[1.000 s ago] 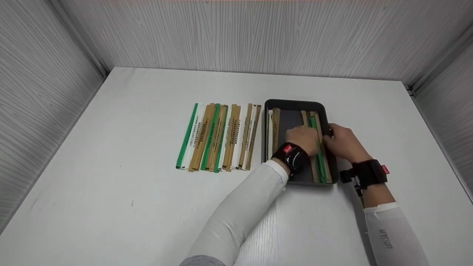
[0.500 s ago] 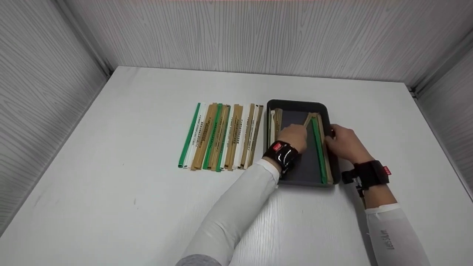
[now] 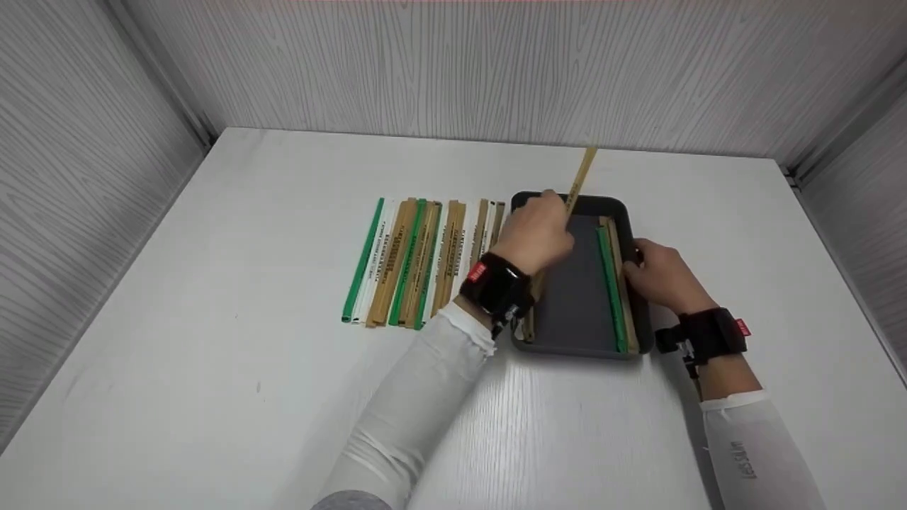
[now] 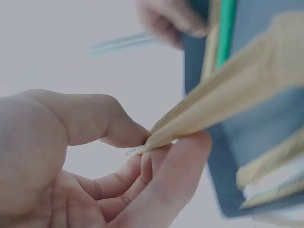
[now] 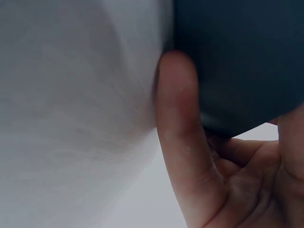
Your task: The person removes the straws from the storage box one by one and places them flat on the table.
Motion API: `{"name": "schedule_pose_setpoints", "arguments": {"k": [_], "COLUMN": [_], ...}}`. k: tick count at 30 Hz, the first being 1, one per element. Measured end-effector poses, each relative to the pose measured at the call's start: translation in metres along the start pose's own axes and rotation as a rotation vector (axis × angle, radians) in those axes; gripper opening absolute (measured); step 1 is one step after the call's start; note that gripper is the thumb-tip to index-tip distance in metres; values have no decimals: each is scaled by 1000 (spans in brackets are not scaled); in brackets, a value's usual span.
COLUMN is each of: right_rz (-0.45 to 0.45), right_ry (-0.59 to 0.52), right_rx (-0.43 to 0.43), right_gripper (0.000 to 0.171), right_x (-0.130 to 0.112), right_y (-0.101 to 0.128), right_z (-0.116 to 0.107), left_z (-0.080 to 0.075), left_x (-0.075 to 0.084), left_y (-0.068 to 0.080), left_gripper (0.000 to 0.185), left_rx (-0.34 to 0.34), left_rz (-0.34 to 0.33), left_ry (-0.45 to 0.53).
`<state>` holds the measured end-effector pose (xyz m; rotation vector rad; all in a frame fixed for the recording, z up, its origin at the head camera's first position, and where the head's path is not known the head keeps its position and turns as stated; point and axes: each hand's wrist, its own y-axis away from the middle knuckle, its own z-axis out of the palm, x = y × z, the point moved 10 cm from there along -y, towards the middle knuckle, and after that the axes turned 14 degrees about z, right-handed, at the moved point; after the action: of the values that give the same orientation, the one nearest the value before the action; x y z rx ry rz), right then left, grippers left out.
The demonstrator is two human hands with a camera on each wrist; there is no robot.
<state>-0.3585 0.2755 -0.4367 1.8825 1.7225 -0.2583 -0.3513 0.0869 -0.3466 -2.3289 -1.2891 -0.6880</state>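
A tan paper sleeve (image 3: 579,180) is pinched near its lower end by the left hand (image 3: 537,230), thumb on one side and fingers (image 4: 183,156) on the other, as shown close up in the left wrist view. It is held above the upper left part of the dark tray (image 3: 575,348). Its long axis runs from the hand up and to the right in the head view, the free end reaching past the tray's far rim toward the upper middle of the frame.

The tray's right wall is gripped by the right hand (image 3: 660,276); a thumb is seen against the outside and curled fingers under the rim in the right wrist view. The left hand is the nearer one to the sleeve; the right is well apart from it.

Inside the tray, a green sleeve (image 3: 611,290) and a tan one lie along the right wall; more tan ones lie along the left wall, largely hidden by the left wrist. A row of sleeves (image 3: 418,262) lies side by side on the tabletop (image 3: 212,368), just left of the tray.

Print on the held sleeve is too blurred to read; the wrist views are soft.
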Motion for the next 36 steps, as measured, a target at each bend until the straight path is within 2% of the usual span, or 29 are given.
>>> {"name": "schedule_pose_setpoints", "arguments": {"k": [3, 7, 11, 14, 20, 25, 29, 32, 36], "right_rz": [5, 18, 18, 12, 14, 15, 6, 2, 7], "right_ry": [4, 2, 1, 1, -3, -6, -5, -2, -8], "right_rx": [-4, -7, -4, -3, -10, -6, -9, -6, -6], "right_gripper": [48, 51, 51, 51, 51, 49, 49, 49, 47], "right_x": [2, 4, 5, 4, 4, 3, 2, 1, 1], "right_y": [0, -1, -1, -1, -1, -1, -1, -1, -1], "right_z": [1, 1, 1, 0, 0, 0, 1, 1, 1], "left_z": [-26, -53, -70, -75, -71, -60, -54, -51, -44], "left_x": [-14, -44, -78, -101, -134, -152, -161, -164, -168], "left_y": [16, 37, 56, 66, 78, 83, 88, 91, 93], "left_gripper": [13, 10, 6, 7, 7, 58, 71, 56, 12], "left_rx": [44, 105, 151, 172, 174, 147, 137, 133, 98], "left_rz": [-18, -64, -121, -161, -224, -285, -344, -359, -372], "left_ry": [29, 31, -8, -35, -65, -88, -83, -68, -63]}}
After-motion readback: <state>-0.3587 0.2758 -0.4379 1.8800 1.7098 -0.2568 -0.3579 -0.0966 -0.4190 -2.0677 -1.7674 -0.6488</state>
